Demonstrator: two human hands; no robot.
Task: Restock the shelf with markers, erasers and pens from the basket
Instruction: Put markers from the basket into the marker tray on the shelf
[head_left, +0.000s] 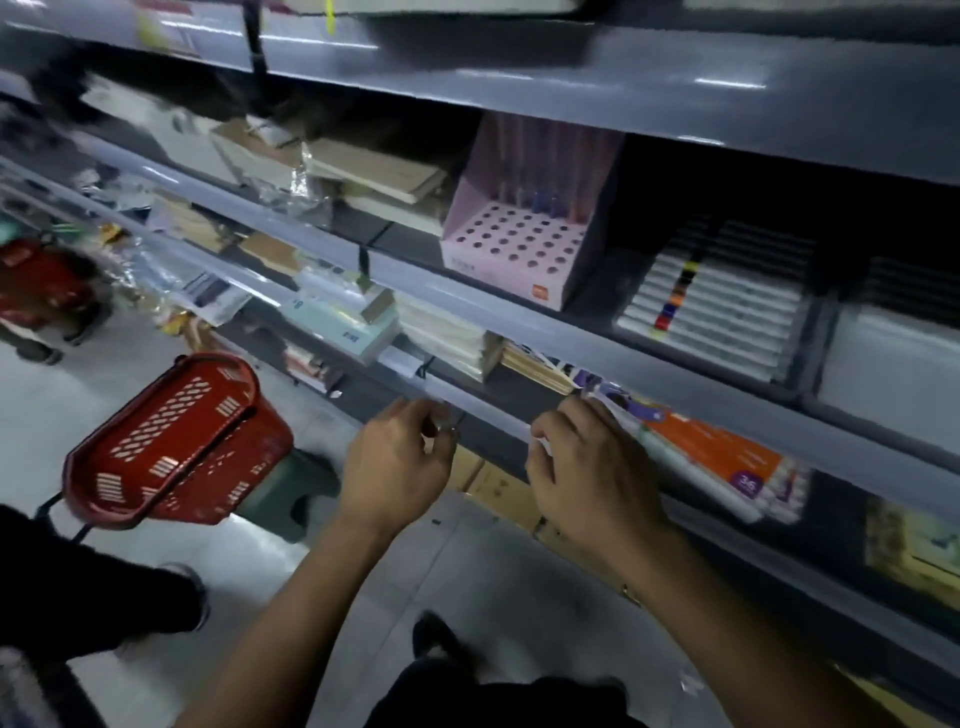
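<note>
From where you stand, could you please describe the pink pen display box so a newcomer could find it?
Look at the grey shelving, second tier from the top. The pink box stands left of the stacked white marker sets. Only it has a top punched with round holes.

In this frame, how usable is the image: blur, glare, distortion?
Head view: motion blur smears the upper left shelves and the red basket; glare streaks run along the shelf edges; wide-angle bending curves the shelves; both hands stay fairly sharp.
</note>
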